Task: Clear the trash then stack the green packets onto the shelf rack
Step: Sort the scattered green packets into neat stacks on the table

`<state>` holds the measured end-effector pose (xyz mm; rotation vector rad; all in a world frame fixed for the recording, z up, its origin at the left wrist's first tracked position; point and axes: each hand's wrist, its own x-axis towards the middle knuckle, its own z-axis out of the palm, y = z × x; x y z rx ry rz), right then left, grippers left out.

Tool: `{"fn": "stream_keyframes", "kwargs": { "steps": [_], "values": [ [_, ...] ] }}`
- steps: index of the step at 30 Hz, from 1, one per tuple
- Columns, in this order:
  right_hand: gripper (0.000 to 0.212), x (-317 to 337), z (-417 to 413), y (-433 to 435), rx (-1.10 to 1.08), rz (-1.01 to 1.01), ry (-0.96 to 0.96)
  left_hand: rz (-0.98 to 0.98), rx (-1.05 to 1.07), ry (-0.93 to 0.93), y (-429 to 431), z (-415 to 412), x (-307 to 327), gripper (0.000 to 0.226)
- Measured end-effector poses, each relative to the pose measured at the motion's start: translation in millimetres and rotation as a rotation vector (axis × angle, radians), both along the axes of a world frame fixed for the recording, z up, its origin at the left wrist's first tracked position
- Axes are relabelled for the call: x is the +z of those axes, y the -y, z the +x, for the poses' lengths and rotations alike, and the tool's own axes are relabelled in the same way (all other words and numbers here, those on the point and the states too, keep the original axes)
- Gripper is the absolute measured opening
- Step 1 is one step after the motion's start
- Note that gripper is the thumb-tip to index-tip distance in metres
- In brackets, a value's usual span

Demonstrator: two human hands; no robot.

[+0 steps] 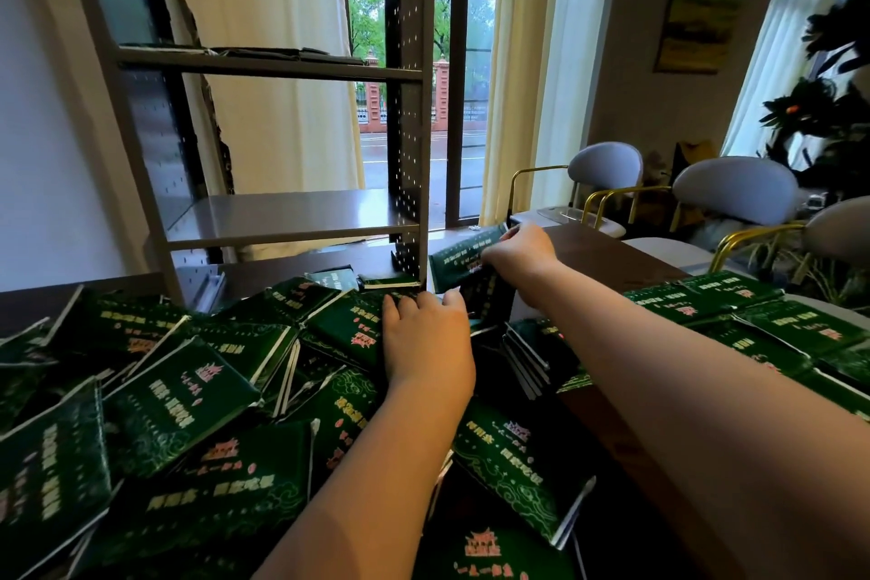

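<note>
Right hand point(518, 253) pinches a glossy green packet point(455, 260); left hand point(426, 337), hold unclear. Grey metal shelf rack point(292, 208) mostly unfilled.

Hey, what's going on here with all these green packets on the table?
A person is working through a heap of green packets spread over a dark table. Their right hand holds one green packet lifted beside the right post of the shelf rack, not yet on a shelf. The left hand rests on the heap. Its fingers bend down out of sight, so I can't tell whether it grips anything. Some flat dark items lie on the rack's upper shelf.
</note>
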<state>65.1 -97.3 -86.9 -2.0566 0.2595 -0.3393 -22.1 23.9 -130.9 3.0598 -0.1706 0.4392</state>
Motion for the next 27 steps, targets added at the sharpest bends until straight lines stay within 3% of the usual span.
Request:
{"fn": "stream_keyframes", "kwargs": {
  "steps": [10,14,19,23,27],
  "values": [
    [0.044,41,-66,17,-0.075,0.534,0.384,-0.25,-0.027,0.262,-11,-2,11,0.03],
    [0.05,44,-91,29,-0.086,0.794,0.324,-0.424,-0.005,0.379,-18,-7,22,0.025],
    [0.048,30,-112,27,0.08,0.558,0.091,-0.739,-0.094,0.573,-21,-16,30,0.026],
    [0.042,23,-118,17,0.169,0.589,0.023,-0.905,-0.408,0.435,-8,-25,31,0.027],
    [0.015,13,-121,21,0.118,0.78,0.01,-0.894,-0.645,0.246,-3,-30,25,0.036]
  ]
}}
